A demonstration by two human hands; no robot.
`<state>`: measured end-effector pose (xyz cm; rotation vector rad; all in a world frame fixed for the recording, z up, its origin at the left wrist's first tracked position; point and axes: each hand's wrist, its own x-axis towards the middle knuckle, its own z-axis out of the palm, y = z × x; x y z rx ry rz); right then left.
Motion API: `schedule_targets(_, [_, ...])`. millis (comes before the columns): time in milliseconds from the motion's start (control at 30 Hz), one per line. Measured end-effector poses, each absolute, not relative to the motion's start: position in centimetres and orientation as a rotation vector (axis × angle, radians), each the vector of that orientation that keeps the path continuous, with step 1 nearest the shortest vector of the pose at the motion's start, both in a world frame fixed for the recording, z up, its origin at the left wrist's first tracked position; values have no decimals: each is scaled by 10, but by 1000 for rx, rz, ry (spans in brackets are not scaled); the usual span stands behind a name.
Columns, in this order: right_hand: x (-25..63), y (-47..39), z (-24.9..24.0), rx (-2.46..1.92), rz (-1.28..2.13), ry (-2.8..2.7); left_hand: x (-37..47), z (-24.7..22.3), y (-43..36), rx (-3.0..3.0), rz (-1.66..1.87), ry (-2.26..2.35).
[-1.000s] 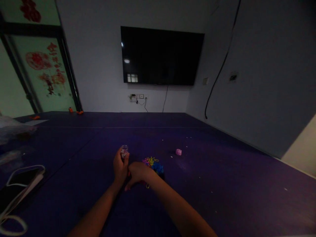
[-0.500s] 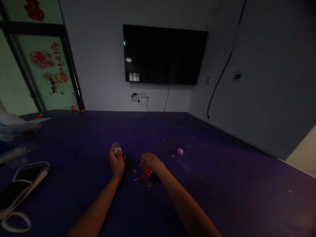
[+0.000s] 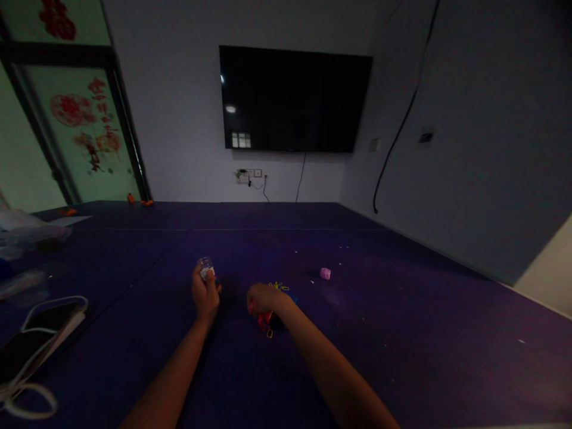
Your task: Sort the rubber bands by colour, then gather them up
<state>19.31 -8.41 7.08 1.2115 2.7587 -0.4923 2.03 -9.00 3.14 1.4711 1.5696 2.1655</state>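
My left hand (image 3: 206, 293) is wrapped round a small clear container (image 3: 205, 266), which tilts above the dark blue-purple table (image 3: 232, 369). To its right, my right hand (image 3: 261, 298) is closed, fingers pointing down, at the left side of a pile of small coloured bands (image 3: 265, 322). Red, yellow and blue bands show around and behind that hand; part of the pile is hidden under the hand and wrist. Whatever its fingers pinch is too small to make out. A small pink object (image 3: 325, 273) lies farther right.
At the left are a dark device (image 3: 27, 345) with a white cable (image 3: 31, 387) and clear plastic bags (image 3: 31, 235). Small orange things (image 3: 147, 203) sit at the far edge. White specks dot the right side. A television (image 3: 295, 98) hangs on the wall.
My left hand and the container have shifted slightly left. My right hand has moved a little left and down, and yellow and blue bands behind it are now uncovered.
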Motion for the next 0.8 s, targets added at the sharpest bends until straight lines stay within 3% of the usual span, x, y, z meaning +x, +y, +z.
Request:
schedule_targets(367, [248, -65, 94, 1603, -363, 2878, 4, 30, -84, 1536, 2196, 1708])
schedule_targets(600, [175, -59, 56, 1319, -248, 3111, -8, 41, -91, 1372, 2373, 1852])
schedule_targets(800, [114, -42, 57, 1141, 111, 3081, -9, 36, -88, 1424, 2345, 1844])
